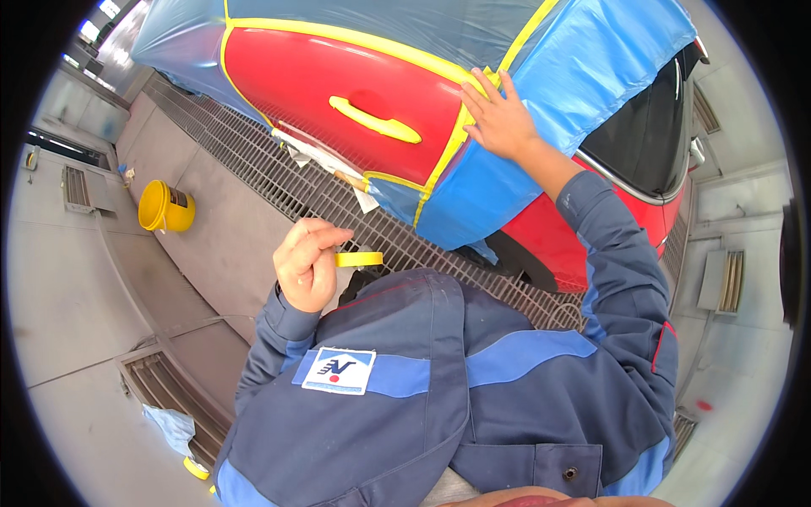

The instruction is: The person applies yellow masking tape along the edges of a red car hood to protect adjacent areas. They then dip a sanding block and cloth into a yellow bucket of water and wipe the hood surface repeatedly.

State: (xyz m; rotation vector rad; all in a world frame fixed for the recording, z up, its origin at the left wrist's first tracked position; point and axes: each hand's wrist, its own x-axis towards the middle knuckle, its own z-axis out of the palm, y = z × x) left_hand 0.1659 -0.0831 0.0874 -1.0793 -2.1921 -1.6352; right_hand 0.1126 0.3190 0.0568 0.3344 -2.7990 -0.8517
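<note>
**Pale-walled workroom with a grated floor, beside a masked red car panel**

Head view: light, slightly stained walls [743, 211] carry louvred vents [732, 280] and enclose a grey floor [198, 198], crossed by metal grating [253, 139] that runs alongside the car. On the floor, left of the grating, stands a yellow bucket [167, 207]. Glossy and smooth, the red panel [291, 80] bears a yellow-covered handle [376, 120] and is bordered by yellow tape [338, 30]; greyish film [380, 19] lies above it and blue sheeting [473, 198] to its right. Beyond the sheeting, red bodywork and a dark window [638, 127] show. The left hand [306, 264] grasps a roll of yellow tape [359, 259] at its fingertips, in front of the person's torso, over the grating. The right hand [504, 122] lies flat, fingers extended, across the tape border at the panel's upper right corner.
</note>
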